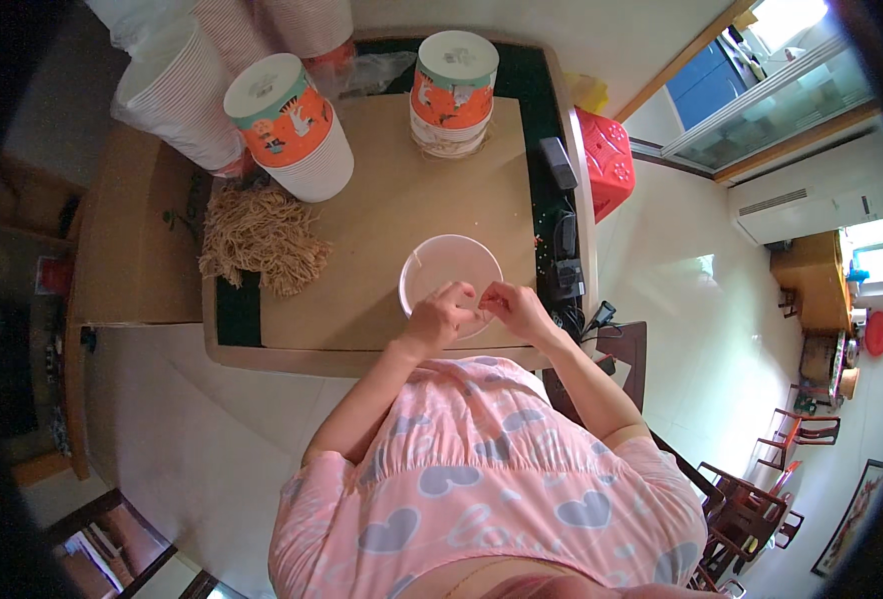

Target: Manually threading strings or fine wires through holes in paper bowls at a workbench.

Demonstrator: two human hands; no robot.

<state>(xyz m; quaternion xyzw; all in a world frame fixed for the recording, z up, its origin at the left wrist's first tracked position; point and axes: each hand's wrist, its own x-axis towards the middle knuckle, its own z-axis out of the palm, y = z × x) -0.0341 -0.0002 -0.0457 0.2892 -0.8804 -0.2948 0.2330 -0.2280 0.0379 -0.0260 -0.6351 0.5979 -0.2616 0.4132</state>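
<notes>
A paper tub (431, 262) stands mouth up near the front edge of the table, its pale inside facing me. A short light strand, perhaps string, shows at its left inner wall. Over the tub's near side, my left hand (439, 317) has its fingers closed in a pinch. Close to its right, my right hand (517, 307) is pinched too, thumb against forefinger. The fingertips of both hands almost meet above the tub's opening. Whatever lies between them is too small to make out. A heap of tan string (262, 238) lies at the left of the table.
Upside-down stacks of orange-and-green paper tubs stand on the cardboard sheet (391, 200), one stack (296, 130) at left, another (454, 95) at back. Bagged tub stacks (177, 95) crowd the far left. Black adapters (566, 235) line the right edge beside a red stool (604, 165).
</notes>
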